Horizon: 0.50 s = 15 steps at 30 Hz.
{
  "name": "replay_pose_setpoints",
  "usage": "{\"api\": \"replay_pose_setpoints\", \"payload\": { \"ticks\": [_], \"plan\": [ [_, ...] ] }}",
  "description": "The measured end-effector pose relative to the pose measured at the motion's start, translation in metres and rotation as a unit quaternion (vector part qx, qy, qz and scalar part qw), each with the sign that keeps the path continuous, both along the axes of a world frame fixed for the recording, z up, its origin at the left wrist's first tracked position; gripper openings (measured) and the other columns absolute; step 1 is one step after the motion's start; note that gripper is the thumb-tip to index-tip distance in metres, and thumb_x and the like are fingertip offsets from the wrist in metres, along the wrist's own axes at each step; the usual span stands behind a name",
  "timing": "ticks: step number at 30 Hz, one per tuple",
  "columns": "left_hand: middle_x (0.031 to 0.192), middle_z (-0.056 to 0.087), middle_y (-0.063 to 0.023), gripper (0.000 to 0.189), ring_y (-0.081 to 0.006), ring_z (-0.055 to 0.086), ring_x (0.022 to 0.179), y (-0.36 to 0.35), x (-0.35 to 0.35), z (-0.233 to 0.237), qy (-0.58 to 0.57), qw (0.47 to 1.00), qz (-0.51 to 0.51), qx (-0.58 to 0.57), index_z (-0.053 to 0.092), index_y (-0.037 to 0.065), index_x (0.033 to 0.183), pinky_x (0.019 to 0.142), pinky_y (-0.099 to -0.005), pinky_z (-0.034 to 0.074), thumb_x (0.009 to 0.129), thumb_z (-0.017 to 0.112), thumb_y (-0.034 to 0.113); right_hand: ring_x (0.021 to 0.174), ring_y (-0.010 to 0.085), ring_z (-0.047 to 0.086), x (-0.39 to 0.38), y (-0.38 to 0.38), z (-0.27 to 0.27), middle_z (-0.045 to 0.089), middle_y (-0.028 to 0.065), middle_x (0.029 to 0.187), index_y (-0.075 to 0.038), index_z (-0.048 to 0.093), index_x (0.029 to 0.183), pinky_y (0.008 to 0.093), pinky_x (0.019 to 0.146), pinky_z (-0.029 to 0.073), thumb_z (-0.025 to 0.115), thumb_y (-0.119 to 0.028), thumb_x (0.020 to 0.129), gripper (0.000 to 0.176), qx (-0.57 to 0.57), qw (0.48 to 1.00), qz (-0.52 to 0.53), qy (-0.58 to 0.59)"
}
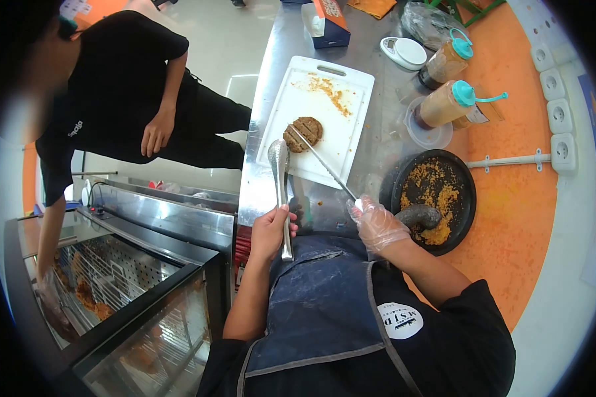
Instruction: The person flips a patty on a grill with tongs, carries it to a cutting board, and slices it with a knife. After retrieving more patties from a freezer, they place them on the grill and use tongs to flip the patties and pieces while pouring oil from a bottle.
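My bare left hand (270,231) is closed around a pair of metal tongs (280,185), whose heads reach the near left edge of the white cutting board (347,142). In my right hand (381,228), which wears a clear plastic glove, is a knife (326,163). Its thin blade lies across a round brown patty (308,140) on the board. Lines run over the patty's top. Orange-brown crumbs (331,91) are scattered on the far part of the board.
Right of my right hand sits a black mortar (468,221) with crumbs and a dark pestle (418,216). Sauce bottles (444,106), a white scale (407,53) and a box (328,26) stand farther back. At left, another person (122,86) reaches into a glass food cabinet (139,264).
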<state>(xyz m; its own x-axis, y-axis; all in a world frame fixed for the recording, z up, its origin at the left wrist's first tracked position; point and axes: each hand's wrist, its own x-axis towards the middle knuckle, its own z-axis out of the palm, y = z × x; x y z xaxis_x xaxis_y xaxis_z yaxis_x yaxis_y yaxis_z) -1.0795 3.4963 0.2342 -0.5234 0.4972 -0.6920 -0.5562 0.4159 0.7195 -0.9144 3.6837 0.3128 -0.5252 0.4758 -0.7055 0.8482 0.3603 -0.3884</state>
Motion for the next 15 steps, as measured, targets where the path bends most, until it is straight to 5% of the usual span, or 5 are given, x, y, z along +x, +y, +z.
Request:
{"api": "replay_pose_setpoints", "payload": {
  "ticks": [15],
  "plan": [
    [0.070,0.062,-0.0066,0.037,-0.0118,0.060,0.059,0.0018,-0.0014,0.0045,0.000,1.000,-0.014,-0.021,0.065,-0.003,0.086,0.053,-0.0242,0.049,0.098,0.056,0.030,0.116,0.0421,0.056,0.0015,0.0102,0.0042,0.059,0.0261,0.123,0.001,0.054,0.120,0.0486,0.100,0.041,0.024,-0.037,0.103,0.051,-0.006,1.000,-0.008,-0.027]
  ]
}}
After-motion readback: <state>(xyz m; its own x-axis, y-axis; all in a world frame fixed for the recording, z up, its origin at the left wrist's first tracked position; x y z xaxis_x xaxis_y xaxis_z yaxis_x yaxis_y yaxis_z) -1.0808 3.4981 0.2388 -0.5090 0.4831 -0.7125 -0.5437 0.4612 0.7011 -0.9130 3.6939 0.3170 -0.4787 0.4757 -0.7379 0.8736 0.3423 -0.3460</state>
